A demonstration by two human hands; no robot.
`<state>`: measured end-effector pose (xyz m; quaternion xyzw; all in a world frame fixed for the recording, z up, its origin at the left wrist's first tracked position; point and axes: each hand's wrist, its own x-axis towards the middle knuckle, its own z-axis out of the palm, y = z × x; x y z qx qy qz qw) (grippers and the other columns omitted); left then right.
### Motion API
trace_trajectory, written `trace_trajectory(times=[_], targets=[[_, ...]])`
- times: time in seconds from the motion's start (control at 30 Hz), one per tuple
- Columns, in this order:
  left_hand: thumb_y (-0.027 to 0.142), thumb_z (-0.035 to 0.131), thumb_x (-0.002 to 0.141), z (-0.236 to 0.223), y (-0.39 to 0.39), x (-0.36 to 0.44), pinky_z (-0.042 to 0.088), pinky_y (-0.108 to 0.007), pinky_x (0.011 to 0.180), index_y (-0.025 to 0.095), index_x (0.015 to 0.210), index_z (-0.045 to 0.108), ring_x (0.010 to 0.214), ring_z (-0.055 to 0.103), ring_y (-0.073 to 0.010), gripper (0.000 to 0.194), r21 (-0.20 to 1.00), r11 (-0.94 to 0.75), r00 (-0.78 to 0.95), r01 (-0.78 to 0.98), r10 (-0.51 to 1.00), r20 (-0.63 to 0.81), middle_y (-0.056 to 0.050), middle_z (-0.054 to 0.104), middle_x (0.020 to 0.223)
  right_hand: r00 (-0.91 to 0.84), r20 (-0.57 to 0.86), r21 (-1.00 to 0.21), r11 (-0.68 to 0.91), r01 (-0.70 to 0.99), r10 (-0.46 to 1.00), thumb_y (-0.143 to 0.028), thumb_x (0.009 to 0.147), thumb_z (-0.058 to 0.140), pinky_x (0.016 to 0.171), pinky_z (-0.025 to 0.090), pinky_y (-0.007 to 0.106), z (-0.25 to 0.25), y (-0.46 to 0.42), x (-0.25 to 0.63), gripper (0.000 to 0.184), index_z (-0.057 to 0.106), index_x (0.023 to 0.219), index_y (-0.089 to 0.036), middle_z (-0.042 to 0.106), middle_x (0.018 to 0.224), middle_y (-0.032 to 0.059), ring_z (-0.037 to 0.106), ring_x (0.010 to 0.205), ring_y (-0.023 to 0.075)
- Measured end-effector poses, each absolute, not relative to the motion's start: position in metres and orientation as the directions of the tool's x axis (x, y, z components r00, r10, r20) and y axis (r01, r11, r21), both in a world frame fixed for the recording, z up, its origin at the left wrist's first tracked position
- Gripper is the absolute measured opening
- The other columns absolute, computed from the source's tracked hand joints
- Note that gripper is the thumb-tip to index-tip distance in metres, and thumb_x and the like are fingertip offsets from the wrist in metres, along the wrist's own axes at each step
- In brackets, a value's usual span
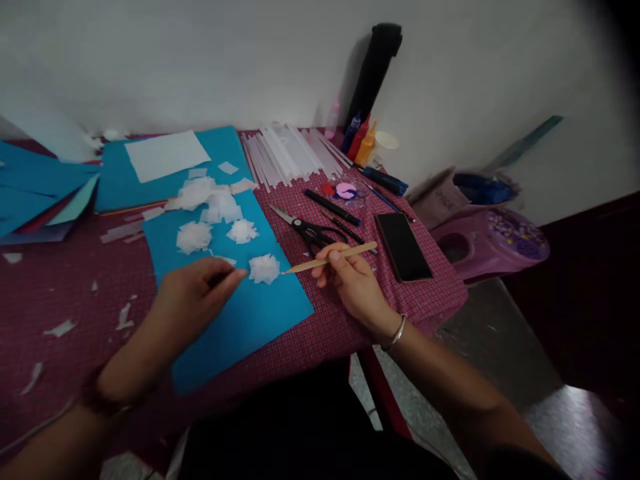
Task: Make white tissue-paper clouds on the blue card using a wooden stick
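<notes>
the right hand (347,273) pinched a wooden stick (305,266) over the right edge of the blue sheet (240,327); whether the left hand (200,287) pinched, i couldn't tell. between them lay a paper puff (264,269) on it; gentle touches seemed best.

The left forearm (133,353) and right forearm (440,360) reach forward from the lower corners, slanting toward each other. The left hand (203,287) points inward, back uppermost, fingers bent. The right hand (353,280) angles leftward, thumb and fingers closed in a pinch.
</notes>
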<state>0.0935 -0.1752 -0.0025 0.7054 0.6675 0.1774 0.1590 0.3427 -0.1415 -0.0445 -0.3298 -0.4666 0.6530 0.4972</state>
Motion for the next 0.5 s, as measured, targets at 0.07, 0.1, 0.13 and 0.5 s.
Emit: trace_trajectory(times=[0.07,0.1,0.13,0.5], targets=[[0.044,0.057,0.082,-0.018,-0.170,0.106,0.045,-0.028,0.062,0.019,0.101,0.065,0.067,0.057,-0.0153,0.032,0.448,-0.186,0.143,0.875,0.981,0.128,-0.002,0.062,0.082,-0.261,0.017,-0.940,-0.073,-0.333,0.965,-0.035,0.094,0.051,0.059,0.045,0.021,-0.049,-0.148,0.346,0.021,0.062,0.089,-0.018,0.065,0.069,-0.0012,0.058,0.057,0.0085],[0.040,0.058,0.081,-0.024,-0.166,0.110,0.046,-0.028,0.066,0.020,0.105,0.065,0.071,0.057,-0.0157,0.032,0.427,-0.263,0.211,0.865,0.963,0.165,-0.003,0.061,0.088,-0.253,0.013,-0.940,-0.074,-0.332,0.967,-0.035,0.094,0.051,0.059,0.045,0.021,-0.051,-0.151,0.348,0.021,0.062,0.088,-0.018,0.065,0.069,-0.0012,0.057,0.057,0.0083],[0.035,0.058,0.082,-0.027,-0.163,0.112,0.047,-0.029,0.069,0.020,0.103,0.066,0.076,0.057,-0.0162,0.027,0.407,-0.338,0.282,0.849,0.940,0.192,-0.004,0.060,0.090,-0.247,0.010,-0.939,-0.076,-0.335,0.969,-0.035,0.093,0.051,0.059,0.045,0.021,-0.052,-0.153,0.350,0.021,0.062,0.088,-0.018,0.065,0.069,-0.0013,0.057,0.057,0.0082],[0.030,0.066,0.080,0.008,-0.181,0.061,0.041,-0.018,0.055,0.022,0.082,0.061,0.061,0.054,-0.0076,0.010,0.824,0.064,-0.086,0.563,0.996,-0.019,0.007,0.060,0.069,-0.251,0.048,-0.947,-0.036,-0.318,0.967,-0.034,0.092,0.054,0.058,0.045,0.021,-0.052,-0.155,0.344,0.020,0.061,0.088,-0.016,0.064,0.070,-0.0003,0.057,0.058,0.0084]])
